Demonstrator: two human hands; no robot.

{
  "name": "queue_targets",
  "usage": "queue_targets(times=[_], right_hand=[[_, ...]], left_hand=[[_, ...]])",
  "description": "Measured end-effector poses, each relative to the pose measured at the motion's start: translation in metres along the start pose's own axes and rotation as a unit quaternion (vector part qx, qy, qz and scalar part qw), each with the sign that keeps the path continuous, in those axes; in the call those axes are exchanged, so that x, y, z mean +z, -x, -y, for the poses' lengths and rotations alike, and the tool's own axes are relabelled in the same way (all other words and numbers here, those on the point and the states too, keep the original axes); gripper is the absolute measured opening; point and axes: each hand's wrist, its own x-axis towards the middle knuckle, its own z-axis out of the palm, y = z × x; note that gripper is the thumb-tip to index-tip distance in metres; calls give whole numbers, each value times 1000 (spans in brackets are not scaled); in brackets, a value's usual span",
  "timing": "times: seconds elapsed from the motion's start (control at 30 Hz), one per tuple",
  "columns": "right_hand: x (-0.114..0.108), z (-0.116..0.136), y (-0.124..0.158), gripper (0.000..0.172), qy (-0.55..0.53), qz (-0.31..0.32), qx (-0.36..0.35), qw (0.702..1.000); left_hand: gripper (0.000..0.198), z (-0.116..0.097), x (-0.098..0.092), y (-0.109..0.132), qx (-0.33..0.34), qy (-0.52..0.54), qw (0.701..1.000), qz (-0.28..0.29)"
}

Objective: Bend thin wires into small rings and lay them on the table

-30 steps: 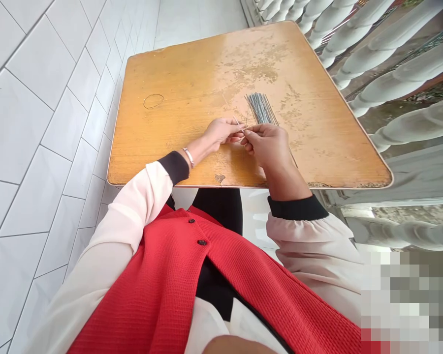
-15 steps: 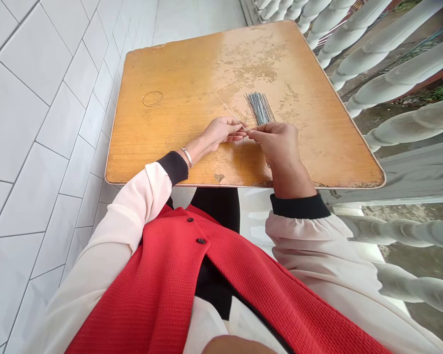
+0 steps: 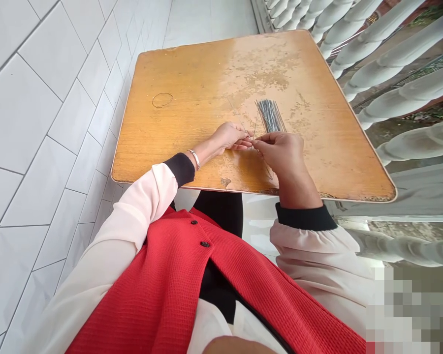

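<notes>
the right hand (image 3: 282, 155) pinched a thin rod (image 3: 240, 117) lying diagonally over the worktop (image 3: 192, 83); the curled left hand (image 3: 231, 136) sat just beside it, a bundle of thin metal rods (image 3: 270, 115) just ahead of the right hand.

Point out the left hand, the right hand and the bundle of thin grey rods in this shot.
left hand (image 3: 227, 137): head view, on the back of the hand
right hand (image 3: 282, 157): head view, on the back of the hand
bundle of thin grey rods (image 3: 270, 116): head view, on the middle of the bundle
</notes>
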Motion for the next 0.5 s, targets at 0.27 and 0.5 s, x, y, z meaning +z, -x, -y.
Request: queue_targets(times=[0.27,0.5], right_hand=[[-5,28,12,11,5,-28,41,999],[19,56,13,10,-39,32,36,998]], left_hand=[[24,-2,-1,-1,-1,-44,999,-22],[25,-14,-33,26,24,-142,988,-60]])
